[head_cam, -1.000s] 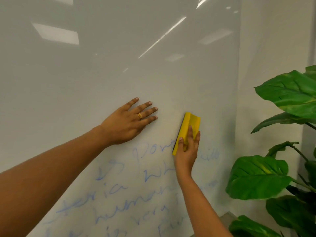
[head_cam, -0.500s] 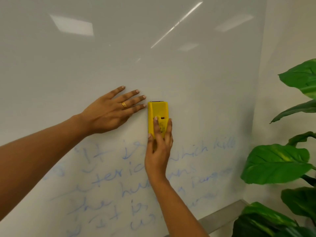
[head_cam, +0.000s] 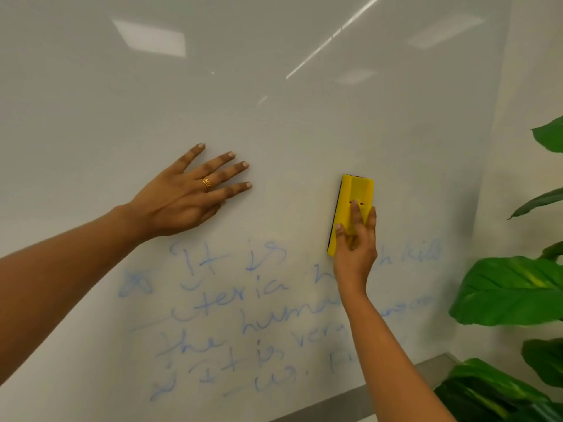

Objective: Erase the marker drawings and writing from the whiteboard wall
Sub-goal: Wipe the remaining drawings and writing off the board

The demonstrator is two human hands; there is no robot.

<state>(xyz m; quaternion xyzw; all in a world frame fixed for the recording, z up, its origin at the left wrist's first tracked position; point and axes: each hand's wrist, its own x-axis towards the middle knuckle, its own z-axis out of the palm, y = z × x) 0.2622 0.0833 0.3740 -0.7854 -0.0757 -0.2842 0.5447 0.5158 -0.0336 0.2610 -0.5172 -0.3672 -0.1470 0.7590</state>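
The glossy whiteboard wall fills the view. Faint blue handwriting in several lines covers its lower middle; the board above it is wiped. My right hand grips a yellow eraser by its lower half and holds it upright against the board, just above the top line of writing. My left hand, a gold ring on one finger, lies flat on the board with fingers spread, to the left of the eraser and apart from it. My right arm hides parts of the words.
A large green-leaved plant stands at the right, close to the board's right edge. A grey ledge runs along the board's bottom edge.
The eraser moved left to my left fingertips, then back right and away from them. The view shifted, showing more lines of writing below.
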